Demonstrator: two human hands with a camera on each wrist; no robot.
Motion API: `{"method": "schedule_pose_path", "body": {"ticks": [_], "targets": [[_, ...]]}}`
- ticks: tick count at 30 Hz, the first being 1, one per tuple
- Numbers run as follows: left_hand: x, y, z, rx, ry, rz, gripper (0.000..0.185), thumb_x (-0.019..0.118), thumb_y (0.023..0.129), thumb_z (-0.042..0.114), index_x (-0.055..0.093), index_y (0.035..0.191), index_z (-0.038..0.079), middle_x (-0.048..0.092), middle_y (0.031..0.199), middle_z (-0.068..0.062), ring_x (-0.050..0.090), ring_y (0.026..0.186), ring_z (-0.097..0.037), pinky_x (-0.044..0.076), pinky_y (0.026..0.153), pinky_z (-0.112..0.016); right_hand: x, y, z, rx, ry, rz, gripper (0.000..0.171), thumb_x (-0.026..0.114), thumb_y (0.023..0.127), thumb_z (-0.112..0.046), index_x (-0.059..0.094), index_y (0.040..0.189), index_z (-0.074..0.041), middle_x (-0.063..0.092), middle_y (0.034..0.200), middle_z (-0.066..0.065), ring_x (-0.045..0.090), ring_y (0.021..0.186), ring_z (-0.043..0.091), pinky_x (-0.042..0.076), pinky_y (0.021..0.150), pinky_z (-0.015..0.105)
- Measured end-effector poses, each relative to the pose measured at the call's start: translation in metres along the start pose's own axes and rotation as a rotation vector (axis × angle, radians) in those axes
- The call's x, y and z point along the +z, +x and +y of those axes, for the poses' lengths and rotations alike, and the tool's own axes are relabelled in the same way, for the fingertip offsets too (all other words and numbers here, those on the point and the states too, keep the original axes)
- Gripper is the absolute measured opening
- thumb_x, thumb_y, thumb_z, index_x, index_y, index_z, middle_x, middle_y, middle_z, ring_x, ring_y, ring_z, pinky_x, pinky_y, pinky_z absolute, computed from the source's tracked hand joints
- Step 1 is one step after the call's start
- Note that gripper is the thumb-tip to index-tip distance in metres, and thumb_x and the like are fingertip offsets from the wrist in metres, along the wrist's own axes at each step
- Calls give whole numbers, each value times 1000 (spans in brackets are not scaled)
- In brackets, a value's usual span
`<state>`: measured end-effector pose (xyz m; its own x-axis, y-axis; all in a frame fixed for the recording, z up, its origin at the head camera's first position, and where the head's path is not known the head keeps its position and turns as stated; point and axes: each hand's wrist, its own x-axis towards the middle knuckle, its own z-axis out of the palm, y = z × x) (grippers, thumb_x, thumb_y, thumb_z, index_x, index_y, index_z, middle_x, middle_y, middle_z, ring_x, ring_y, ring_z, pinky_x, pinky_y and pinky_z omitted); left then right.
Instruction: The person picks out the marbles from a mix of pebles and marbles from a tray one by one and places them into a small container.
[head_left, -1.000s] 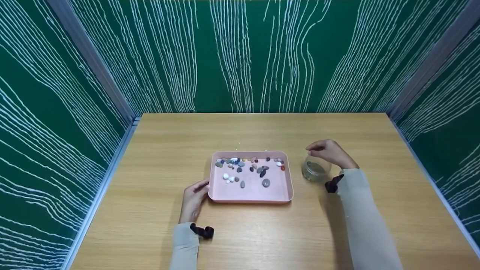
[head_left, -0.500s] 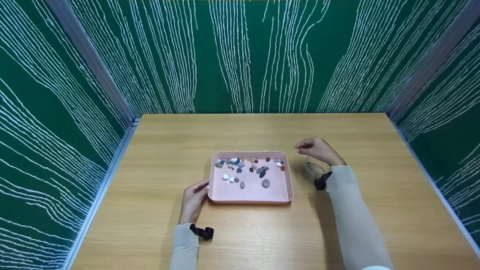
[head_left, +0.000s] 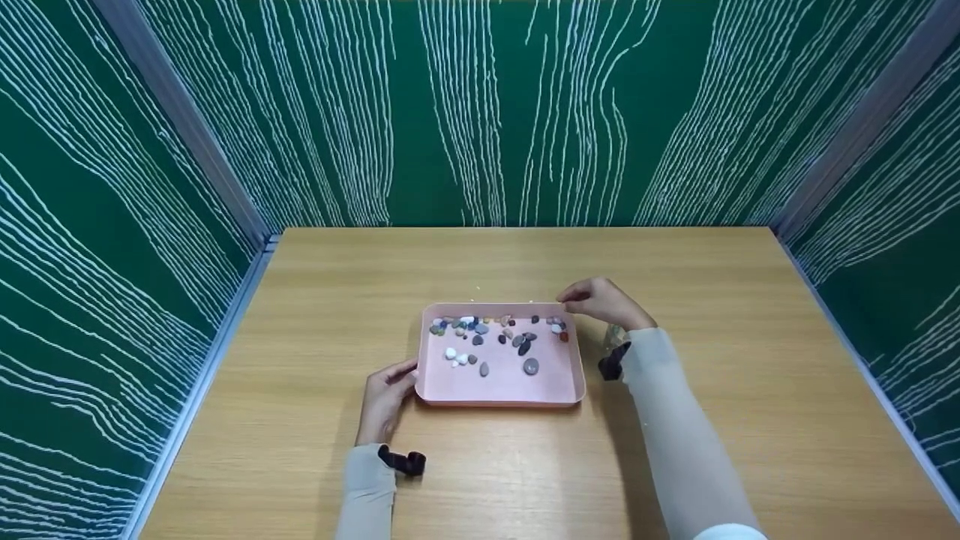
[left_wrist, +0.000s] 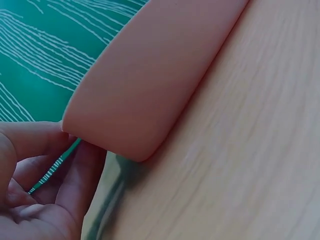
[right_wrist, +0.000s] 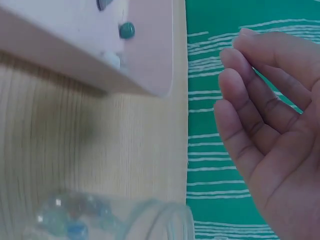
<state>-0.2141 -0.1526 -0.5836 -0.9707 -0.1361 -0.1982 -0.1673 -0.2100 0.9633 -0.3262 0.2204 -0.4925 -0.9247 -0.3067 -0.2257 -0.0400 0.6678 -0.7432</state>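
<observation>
In the head view, my left hand [head_left: 385,399] grips the left wall of a shallow pink tray [head_left: 517,390]. The left wrist view shows fingers [left_wrist: 42,137] against the corner of its rim. Small pebbles of several colours lie in the tray, mostly along its far side, with a larger grey pebble [head_left: 531,366] nearer the front. My right hand [head_left: 604,302] is over the tray's far right corner. In the right wrist view its fingers are loosely bent, and nothing shows between them. A clear glass jar [right_wrist: 160,222] with some pebbles inside stands right of the tray, largely hidden by the right forearm in the head view.
A wooden table [head_left: 360,277] lies beneath everything. Green walls [head_left: 517,112] with white wavy lines enclose its back and sides. A few tiny white specks [head_left: 478,288] lie behind the tray.
My right hand has moved left, from above the glass jar to the tray's far right corner. The left hand and tray look the same.
</observation>
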Motion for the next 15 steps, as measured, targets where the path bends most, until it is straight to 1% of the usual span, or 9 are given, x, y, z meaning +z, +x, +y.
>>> {"method": "schedule_pose_path", "body": {"ticks": [3, 6, 9, 15], "targets": [[0, 2, 2, -5, 25, -6, 36, 56, 86, -11, 57, 121, -16, 56, 126, -32, 63, 100, -20, 56, 84, -25, 5, 4, -5, -32, -25, -16, 27, 59, 91, -9, 67, 117, -3, 66, 120, 18, 60, 113, 32, 45, 104, 50], [0, 3, 3, -16, 44, -13, 36, 56, 85, -11, 57, 120, -16, 57, 125, -32, 63, 98, -20, 56, 84, -26, 10, 8, -10, -53, -32, -18, 26, 62, 90, -10, 69, 114, -4, 68, 115, 16, 62, 110, 31, 45, 103, 49], [-1, 3, 3, -24, 43, -14, 37, 56, 84, -12, 56, 121, -17, 57, 125, -33, 64, 97, -20, 56, 84, -27, 17, 13, -16, -51, -16, -27, 26, 63, 89, -10, 69, 113, -5, 69, 114, 14, 64, 105, 29, 48, 100, 47], [0, 2, 3, -36, 36, 14, 38, 57, 82, -14, 58, 120, -15, 55, 129, -31, 64, 97, -20, 56, 84, -27, 31, 25, -30, -53, -4, -56, 26, 63, 89, -11, 69, 115, -6, 69, 115, 15, 64, 101, 27, 52, 94, 43]]}}
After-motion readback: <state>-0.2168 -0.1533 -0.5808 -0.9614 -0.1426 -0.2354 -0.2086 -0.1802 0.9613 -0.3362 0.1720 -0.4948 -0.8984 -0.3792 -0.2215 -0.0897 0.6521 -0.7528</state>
